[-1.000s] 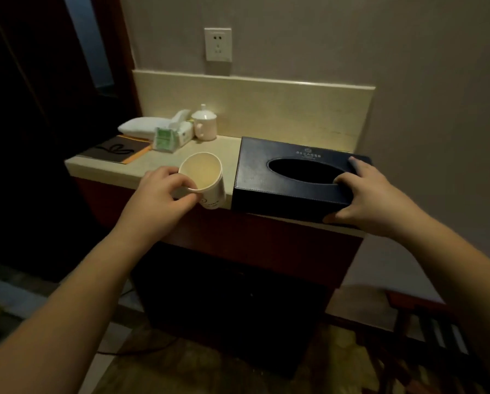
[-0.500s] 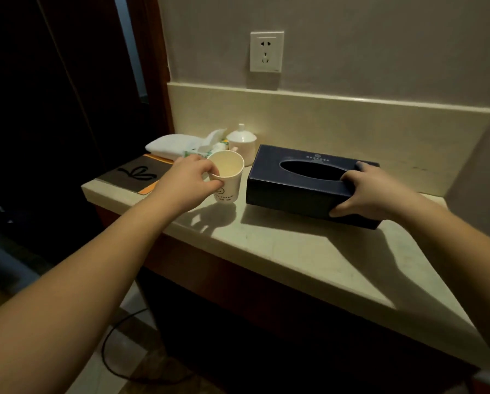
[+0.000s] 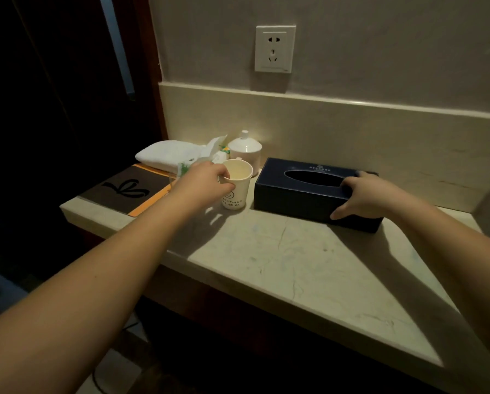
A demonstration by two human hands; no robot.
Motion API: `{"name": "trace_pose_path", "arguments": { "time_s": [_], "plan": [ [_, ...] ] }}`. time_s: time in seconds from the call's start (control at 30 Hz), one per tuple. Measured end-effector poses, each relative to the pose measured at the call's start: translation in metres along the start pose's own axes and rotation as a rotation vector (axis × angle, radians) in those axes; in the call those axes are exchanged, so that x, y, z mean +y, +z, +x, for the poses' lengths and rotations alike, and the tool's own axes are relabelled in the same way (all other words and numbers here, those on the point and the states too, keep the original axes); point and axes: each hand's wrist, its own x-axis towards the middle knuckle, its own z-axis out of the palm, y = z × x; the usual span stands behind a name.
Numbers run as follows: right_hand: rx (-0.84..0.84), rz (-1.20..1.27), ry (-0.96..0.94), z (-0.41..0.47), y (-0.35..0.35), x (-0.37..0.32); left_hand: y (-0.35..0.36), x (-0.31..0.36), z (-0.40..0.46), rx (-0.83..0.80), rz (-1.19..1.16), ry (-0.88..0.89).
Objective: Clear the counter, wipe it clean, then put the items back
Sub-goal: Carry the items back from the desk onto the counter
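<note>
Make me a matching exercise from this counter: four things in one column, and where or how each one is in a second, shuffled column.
1. paper cup
2. tissue box
3. lidded white jar
4. folded white towel

a. gripped at its right end by the right hand
b. far left, beside the dark mat
c. held at the rim by the left hand
d. behind the cup

Pairs: 1-c, 2-a, 3-d, 4-b

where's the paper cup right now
In the head view the paper cup stands on the counter left of centre, held by the left hand, just left of the dark tissue box.
</note>
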Motion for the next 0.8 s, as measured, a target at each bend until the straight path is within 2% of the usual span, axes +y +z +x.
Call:
{"name": "trace_pose_path", "arguments": {
  "time_s": [0.13, 0.3, 0.47, 0.8],
  "plan": [
    [-0.017, -0.021, 0.040, 0.008, -0.001, -0.010, 0.001, -0.007, 0.013, -0.043, 0.001, 0.026],
    [-0.036, -0.037, 0.073, 0.017, -0.002, -0.021, -0.002, -0.012, 0.019, 0.013, -0.039, 0.144],
    [-0.053, -0.040, 0.096, 0.025, -0.006, -0.028, -0.002, -0.016, 0.027, 0.030, 0.072, 0.263],
    [-0.054, -0.031, 0.119, 0.039, -0.007, -0.033, 0.000, -0.028, 0.045, 0.050, 0.142, 0.300]
  ]
}}
